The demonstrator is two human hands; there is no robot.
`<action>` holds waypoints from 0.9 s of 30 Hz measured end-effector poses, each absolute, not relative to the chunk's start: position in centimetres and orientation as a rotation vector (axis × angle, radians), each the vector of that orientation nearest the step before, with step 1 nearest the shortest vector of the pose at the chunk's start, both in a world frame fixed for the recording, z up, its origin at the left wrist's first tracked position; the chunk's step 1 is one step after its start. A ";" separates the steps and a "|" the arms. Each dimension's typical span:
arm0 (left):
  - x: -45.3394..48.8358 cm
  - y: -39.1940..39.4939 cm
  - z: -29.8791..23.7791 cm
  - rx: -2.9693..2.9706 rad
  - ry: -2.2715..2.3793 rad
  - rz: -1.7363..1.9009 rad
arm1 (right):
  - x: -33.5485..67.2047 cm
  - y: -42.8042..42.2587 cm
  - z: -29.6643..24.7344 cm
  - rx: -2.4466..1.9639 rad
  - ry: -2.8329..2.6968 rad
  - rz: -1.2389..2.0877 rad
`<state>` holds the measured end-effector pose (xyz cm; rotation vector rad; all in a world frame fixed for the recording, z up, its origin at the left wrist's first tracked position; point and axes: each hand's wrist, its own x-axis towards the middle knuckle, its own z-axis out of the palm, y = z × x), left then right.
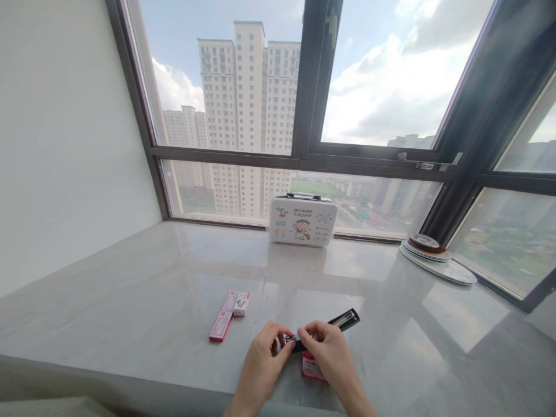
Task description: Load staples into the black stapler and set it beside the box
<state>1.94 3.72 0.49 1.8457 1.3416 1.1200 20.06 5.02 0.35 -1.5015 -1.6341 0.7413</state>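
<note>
Meeting low over the sill [130, 301], left hand [263, 356] and right hand [330, 353] both pinch the black stapler [345, 318] with curled fingers [278, 332].

The near end of the long black stapler [345, 318] is buried in the grip of the left hand [263, 362] and the right hand [328, 353], so what the fingertips pinch there cannot be made out. The right hand also covers most of a small red-and-white cardboard box [309, 369], and its label is unreadable. Both forearms are cut off by the bottom edge. Print on the two flat pink-and-white boxes [221, 325] and on the white cartoon-printed carry case [303, 220] is too small to read. The stack of round plates [428, 246] is too distant to count.
</note>
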 end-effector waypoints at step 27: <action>1.9 3.1 1.6 1.873 1.237 1.080 | 21.3 4.9 4.1 -1.176 -2.054 0.701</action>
